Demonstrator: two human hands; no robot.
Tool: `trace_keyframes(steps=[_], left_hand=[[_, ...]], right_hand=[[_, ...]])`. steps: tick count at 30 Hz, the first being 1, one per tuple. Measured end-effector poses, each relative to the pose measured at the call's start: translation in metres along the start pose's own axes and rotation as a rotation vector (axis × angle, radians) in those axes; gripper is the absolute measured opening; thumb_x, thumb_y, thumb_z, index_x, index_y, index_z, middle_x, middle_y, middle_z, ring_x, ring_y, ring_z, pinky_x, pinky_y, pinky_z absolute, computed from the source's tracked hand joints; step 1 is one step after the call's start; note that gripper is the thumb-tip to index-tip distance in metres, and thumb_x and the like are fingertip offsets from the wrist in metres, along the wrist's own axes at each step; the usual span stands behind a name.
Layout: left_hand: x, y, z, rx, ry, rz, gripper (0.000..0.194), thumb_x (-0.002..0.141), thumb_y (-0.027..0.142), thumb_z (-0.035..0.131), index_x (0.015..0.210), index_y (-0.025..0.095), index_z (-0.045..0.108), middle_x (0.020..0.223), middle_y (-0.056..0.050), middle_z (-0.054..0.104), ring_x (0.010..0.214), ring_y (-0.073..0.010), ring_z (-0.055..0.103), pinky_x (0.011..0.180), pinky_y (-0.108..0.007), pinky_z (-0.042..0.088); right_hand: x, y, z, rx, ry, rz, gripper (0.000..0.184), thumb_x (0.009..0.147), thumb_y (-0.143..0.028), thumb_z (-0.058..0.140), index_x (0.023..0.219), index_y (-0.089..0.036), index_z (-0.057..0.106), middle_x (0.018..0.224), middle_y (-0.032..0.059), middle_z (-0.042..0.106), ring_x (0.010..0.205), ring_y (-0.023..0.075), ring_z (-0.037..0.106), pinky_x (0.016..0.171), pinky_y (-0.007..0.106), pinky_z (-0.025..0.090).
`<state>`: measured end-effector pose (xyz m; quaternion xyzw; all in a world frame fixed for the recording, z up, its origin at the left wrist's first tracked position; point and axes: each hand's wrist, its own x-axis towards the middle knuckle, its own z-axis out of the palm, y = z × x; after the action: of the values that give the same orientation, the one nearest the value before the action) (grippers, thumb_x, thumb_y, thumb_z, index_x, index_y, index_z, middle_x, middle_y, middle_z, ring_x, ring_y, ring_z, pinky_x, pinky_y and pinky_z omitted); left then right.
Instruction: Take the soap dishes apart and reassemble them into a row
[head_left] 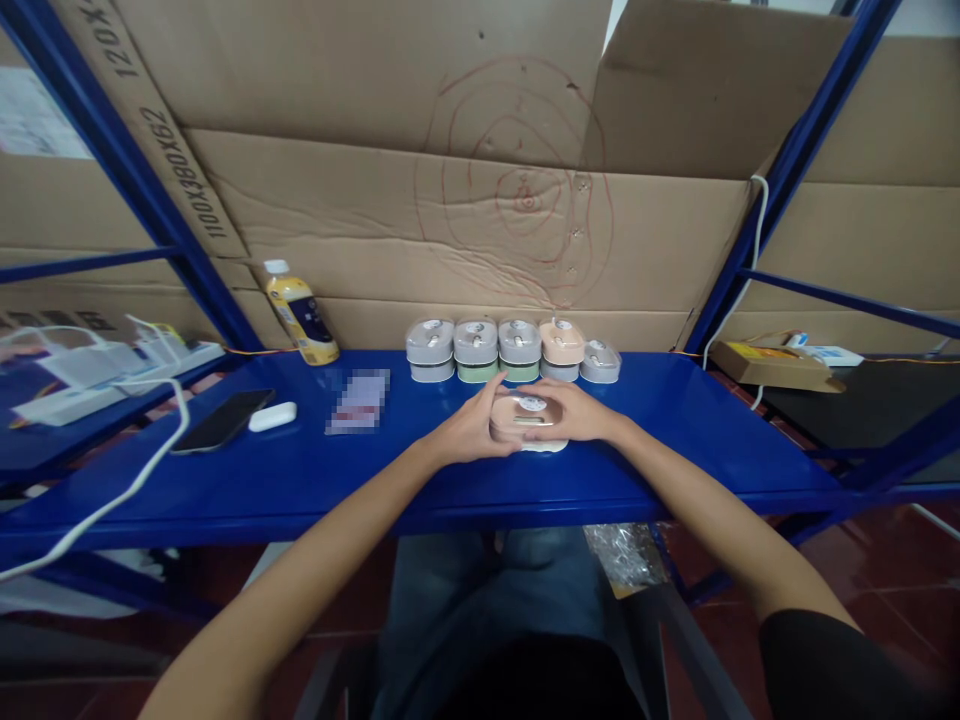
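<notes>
Head view, single frame.

Item held: small pink case (pixel 527 412), rounded, pale lid with a white catch on top. It sits low over the blue desk (pixel 675 440), at centre, just in front of the row of like cases. Whether its white base touches the desk or is lifted a little cannot be told.

Left hand (pixel 469 430): comes in from the left, fingers wrapped round the case's left end, grip closed on it.

Right hand (pixel 581 412): comes in from the right, fingers laid over the case's right end and rear edge, grip likewise closed on it.

Key relation: the case lies between the two grips, its long axis running left to right, one hand at each end. Neither hand is nearer; both are touching.

Row of cases (pixel 513 350): five, side by side, touching, set against the cardboard backing (pixel 375 200). Grey, grey over green, grey over green, peach, and a lower clear one at the right end. Just behind the held case, apart from it.

Other items, left part of desk: yellow bottle (pixel 301 313), upright at the back; dark phone (pixel 223 419), flat; white earbud case (pixel 272 416) just beside the phone; white cable (pixel 127 485) trailing off the front edge.
</notes>
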<state>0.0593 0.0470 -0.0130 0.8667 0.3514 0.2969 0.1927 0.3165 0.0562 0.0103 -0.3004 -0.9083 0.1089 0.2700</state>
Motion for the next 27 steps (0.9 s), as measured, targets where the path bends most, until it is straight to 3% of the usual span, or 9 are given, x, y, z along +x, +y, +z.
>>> trace_keyframes(steps=[8, 12, 17, 19, 24, 27], left_hand=[[-0.001, -0.003, -0.001, 0.061, -0.039, -0.079, 0.121, 0.07, 0.054, 0.088, 0.165, 0.019, 0.022, 0.167, -0.02, 0.035, 0.153, -0.0427, 0.038, 0.125, -0.055, 0.036], [0.001, -0.008, -0.002, 0.057, -0.021, -0.034, 0.117, 0.068, 0.054, 0.09, 0.162, 0.02, 0.028, 0.163, -0.02, 0.041, 0.15, -0.0427, 0.043, 0.123, -0.055, 0.038], [0.002, -0.015, -0.004, 0.066, 0.003, 0.004, 0.113, 0.066, 0.052, 0.092, 0.158, 0.02, 0.034, 0.16, -0.02, 0.045, 0.146, -0.0424, 0.047, 0.121, -0.057, 0.041], [0.002, -0.016, -0.004, 0.057, 0.007, 0.007, 0.113, 0.066, 0.05, 0.093, 0.157, 0.019, 0.034, 0.156, -0.021, 0.049, 0.143, -0.0421, 0.05, 0.118, -0.057, 0.043], [0.002, -0.017, -0.006, -0.038, 0.084, 0.03, 0.101, 0.075, 0.047, 0.086, 0.156, 0.02, 0.032, 0.143, -0.018, 0.059, 0.128, -0.0348, 0.063, 0.11, -0.052, 0.052], [0.003, -0.017, -0.009, -0.057, 0.211, 0.037, 0.085, 0.085, 0.046, 0.077, 0.153, 0.019, 0.033, 0.135, -0.017, 0.061, 0.12, -0.0299, 0.065, 0.104, -0.049, 0.055]], right_hand=[[-0.003, 0.006, 0.005, 0.027, -0.033, 0.012, 0.085, 0.081, -0.065, 0.079, 0.153, -0.026, 0.053, 0.122, 0.0113, 0.067, 0.112, 0.0312, 0.066, 0.102, 0.052, 0.053], [-0.004, 0.007, 0.006, 0.034, -0.048, 0.049, 0.09, 0.082, -0.067, 0.077, 0.157, -0.027, 0.047, 0.13, 0.012, 0.064, 0.119, 0.0327, 0.063, 0.105, 0.054, 0.052], [-0.006, 0.009, 0.0, 0.036, -0.144, 0.047, 0.113, 0.07, -0.065, 0.086, 0.163, -0.026, 0.036, 0.136, 0.0132, 0.062, 0.124, 0.0362, 0.061, 0.109, 0.056, 0.049], [-0.006, 0.011, -0.001, 0.031, -0.141, 0.046, 0.113, 0.068, -0.063, 0.088, 0.162, -0.025, 0.038, 0.139, 0.0138, 0.062, 0.125, 0.0374, 0.061, 0.11, 0.057, 0.049], [-0.008, 0.014, -0.015, 0.061, -0.02, 0.097, 0.104, 0.064, -0.059, 0.09, 0.153, -0.023, 0.051, 0.147, 0.014, 0.061, 0.133, 0.0394, 0.059, 0.114, 0.058, 0.045], [-0.012, 0.024, -0.038, 0.095, 0.191, 0.142, 0.094, 0.067, -0.058, 0.088, 0.148, -0.023, 0.056, 0.148, 0.0128, 0.061, 0.135, 0.0367, 0.058, 0.118, 0.055, 0.043]])
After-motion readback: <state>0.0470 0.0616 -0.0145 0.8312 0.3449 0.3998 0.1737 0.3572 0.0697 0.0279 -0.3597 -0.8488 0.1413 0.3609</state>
